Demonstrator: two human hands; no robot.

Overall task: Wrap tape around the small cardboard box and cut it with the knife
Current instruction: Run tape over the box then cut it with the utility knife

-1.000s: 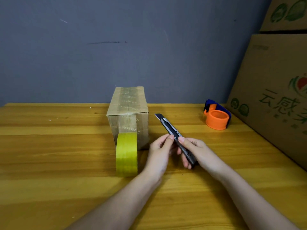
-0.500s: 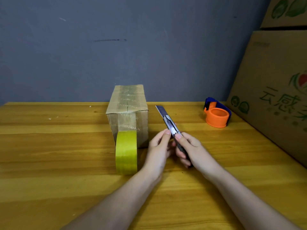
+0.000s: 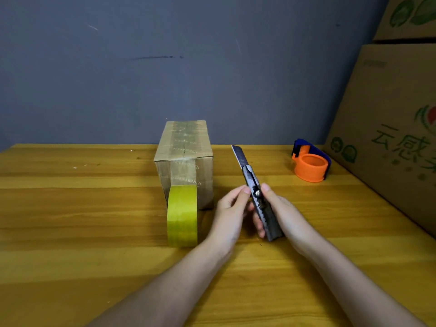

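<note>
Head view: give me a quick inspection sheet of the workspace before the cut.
Surface: wooden table, a few small specks at far left.
Job's things: small cardboard box upright, already taped; yellow tape roll on edge against its front, strip running up the box; knife, blade out, pointing away.
Clutter: orange tape dispenser at far right.
Grippers: right hand grips the knife handle; left hand pinches it by the slider.
Cables: nothing seen.
Surroundings: grey wall; large printed cartons at right.
</note>
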